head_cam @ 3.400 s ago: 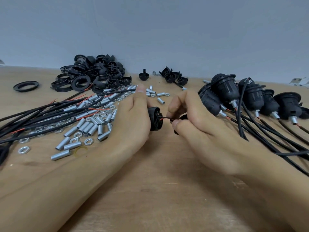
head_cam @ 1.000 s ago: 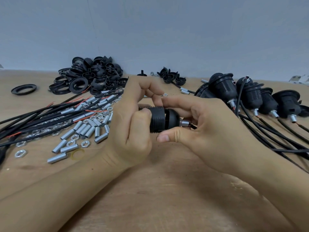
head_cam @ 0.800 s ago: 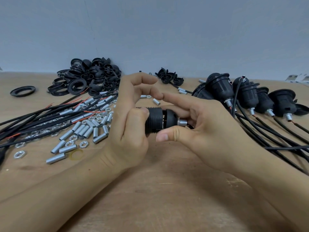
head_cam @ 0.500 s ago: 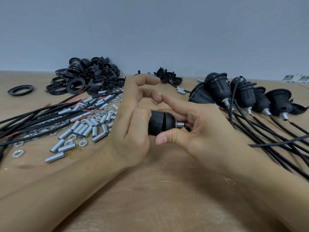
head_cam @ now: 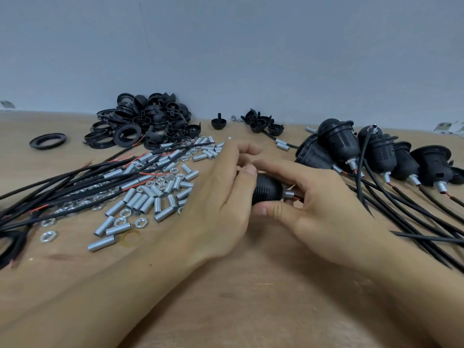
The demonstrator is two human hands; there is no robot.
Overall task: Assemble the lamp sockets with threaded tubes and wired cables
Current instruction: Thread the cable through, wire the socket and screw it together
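A black lamp socket (head_cam: pixel 267 189) lies sideways between both hands at the table's middle. A short silver threaded tube (head_cam: pixel 289 194) sticks out of its right end, with a red wire behind it. My left hand (head_cam: pixel 221 204) wraps round the socket's left part and hides it. My right hand (head_cam: pixel 319 199) holds the domed right end, thumb under it and forefinger over it. Loose threaded tubes (head_cam: pixel 150 197) and hex nuts (head_cam: pixel 49 236) lie scattered to the left. Black cables (head_cam: pixel 75 182) with red wire ends fan out at far left.
Several finished sockets (head_cam: pixel 339 144) with cables lie at the right. A heap of black socket parts (head_cam: pixel 150 121) and rings sits at the back left, one ring (head_cam: pixel 47 141) apart from it. More caps (head_cam: pixel 261 123) stand at back centre. Bare wooden table (head_cam: pixel 251 297) lies in front.
The two socket halves, apart at first, are now joined. Both hands lowered the socket toward the table, and my left hand has closed further over its threaded part.
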